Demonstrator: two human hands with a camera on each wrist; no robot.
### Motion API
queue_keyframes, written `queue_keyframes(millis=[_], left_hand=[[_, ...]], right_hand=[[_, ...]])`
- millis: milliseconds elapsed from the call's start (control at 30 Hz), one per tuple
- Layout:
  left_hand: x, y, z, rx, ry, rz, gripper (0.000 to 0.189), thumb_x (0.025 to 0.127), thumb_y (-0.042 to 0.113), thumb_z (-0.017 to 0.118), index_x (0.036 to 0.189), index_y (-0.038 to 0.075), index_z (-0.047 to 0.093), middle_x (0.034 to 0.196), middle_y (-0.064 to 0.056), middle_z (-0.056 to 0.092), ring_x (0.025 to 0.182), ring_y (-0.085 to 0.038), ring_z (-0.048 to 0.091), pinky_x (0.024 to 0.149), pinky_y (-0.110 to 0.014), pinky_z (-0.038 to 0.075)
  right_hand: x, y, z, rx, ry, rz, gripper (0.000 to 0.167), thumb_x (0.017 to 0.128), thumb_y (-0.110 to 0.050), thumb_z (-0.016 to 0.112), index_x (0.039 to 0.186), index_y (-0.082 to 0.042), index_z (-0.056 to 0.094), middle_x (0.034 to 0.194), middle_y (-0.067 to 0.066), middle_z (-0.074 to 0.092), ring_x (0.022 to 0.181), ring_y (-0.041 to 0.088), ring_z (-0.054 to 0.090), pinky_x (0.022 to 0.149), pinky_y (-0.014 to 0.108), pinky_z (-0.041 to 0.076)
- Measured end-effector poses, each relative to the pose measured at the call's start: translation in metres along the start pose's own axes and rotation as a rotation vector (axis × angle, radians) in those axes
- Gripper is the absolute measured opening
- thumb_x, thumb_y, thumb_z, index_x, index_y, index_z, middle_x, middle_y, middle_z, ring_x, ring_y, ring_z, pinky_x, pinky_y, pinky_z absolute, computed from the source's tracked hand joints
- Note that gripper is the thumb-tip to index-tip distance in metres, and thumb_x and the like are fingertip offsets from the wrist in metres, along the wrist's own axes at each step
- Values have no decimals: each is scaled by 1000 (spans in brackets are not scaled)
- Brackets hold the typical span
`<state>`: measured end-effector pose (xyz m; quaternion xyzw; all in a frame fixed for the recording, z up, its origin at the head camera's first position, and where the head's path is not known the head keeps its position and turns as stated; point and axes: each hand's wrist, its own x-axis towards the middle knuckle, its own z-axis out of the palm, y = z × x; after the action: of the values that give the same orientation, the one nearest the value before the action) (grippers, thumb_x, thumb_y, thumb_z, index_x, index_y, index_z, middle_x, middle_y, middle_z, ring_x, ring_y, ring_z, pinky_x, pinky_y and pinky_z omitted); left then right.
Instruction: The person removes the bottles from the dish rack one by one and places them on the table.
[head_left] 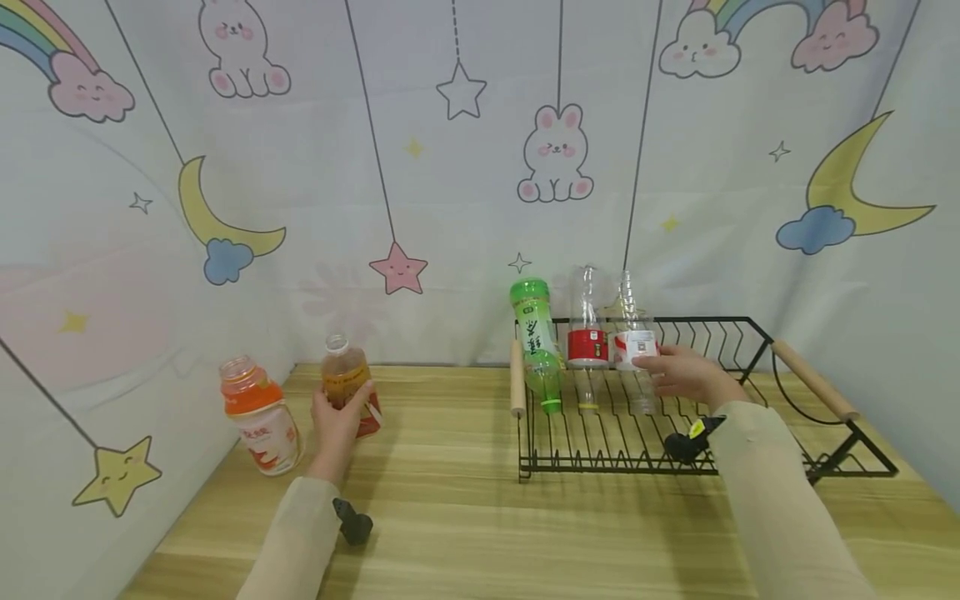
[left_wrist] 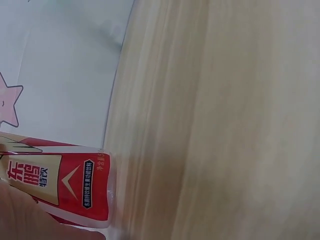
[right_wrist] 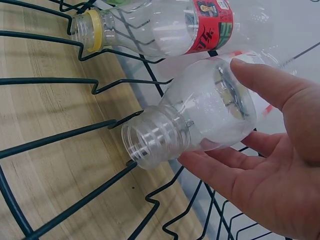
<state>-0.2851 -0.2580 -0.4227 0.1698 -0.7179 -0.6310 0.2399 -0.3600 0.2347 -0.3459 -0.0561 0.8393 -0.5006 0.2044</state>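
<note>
My left hand (head_left: 337,423) grips an amber drink bottle (head_left: 347,379) over the left part of the table; its mouth points up. Its red and cream label (left_wrist: 82,185) shows in the left wrist view. At the black dish rack (head_left: 622,470), my right hand (head_left: 692,377) holds a clear plastic bottle (head_left: 636,343) with a white and red label, tilted neck-down among the wires. In the right wrist view the thumb (right_wrist: 255,75) lies along one side of this bottle, the other fingers (right_wrist: 220,172) along the opposite side. Its open threaded mouth sits right by the wires.
Left of it in the rack, also neck-down, lean a clear bottle with a red label (head_left: 588,346) and a green bottle (head_left: 534,321). An orange and white bottle (head_left: 266,429) stands at the table's left edge. Wooden handles (head_left: 813,379) flank the rack; a printed curtain (head_left: 465,200) hangs behind.
</note>
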Motion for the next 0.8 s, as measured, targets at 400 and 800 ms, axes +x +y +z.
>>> queue_keyframes(millis=[400,800], left_hand=[[-10,34,-8,72,-49,-13,107,85,42,72,155,13,-4,160,-16,0,146,-34,7,116,-53,16],[-13,57,-18,217,-58,53,107,84,49,69,155,15,-5,161,-14,0,147,-34,4,115,-57,13]], right_hand=[[-7,-8,-8,42,63,20,81,101,-41,46,149,10,7,150,37,17,135,51,28,106,48,39],[-32,-37,-20,50,94,-76,80,100,-42,46,150,7,6,148,33,24,133,49,33,105,48,39]])
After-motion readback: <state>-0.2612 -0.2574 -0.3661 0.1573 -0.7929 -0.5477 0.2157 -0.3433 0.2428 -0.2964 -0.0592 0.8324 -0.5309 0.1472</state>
